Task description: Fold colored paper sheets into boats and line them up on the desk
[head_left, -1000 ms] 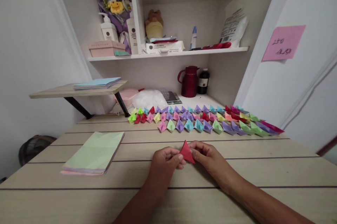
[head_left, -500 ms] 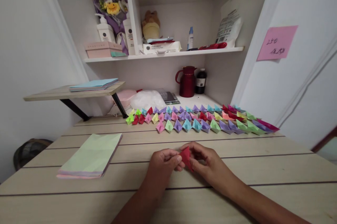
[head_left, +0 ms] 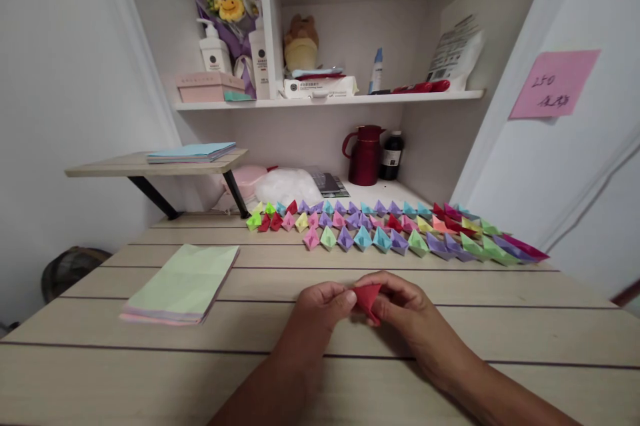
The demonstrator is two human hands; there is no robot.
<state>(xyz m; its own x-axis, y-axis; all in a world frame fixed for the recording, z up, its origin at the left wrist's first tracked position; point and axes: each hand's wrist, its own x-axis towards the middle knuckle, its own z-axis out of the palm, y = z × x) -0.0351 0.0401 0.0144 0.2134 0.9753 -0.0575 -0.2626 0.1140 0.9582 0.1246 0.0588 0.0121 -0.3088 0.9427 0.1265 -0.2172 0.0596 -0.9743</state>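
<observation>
Paper boats (head_left: 381,240) done, rows on table (head_left: 520,329); red pc (head_left: 369,295) looks part-folded, pinched firmly by L hand (head_left: 320,309) & R hand (head_left: 409,306).

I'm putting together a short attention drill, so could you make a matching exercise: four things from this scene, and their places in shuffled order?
Things:
1. red folded paper
2. pink note
3. dark red jug
4. blue-topped paper stack

Places:
A. beside a dark bottle
B. on the small raised shelf
C. held by the left hand and right hand
D. stuck up at the right

Pairs: 1-C, 2-D, 3-A, 4-B
</observation>
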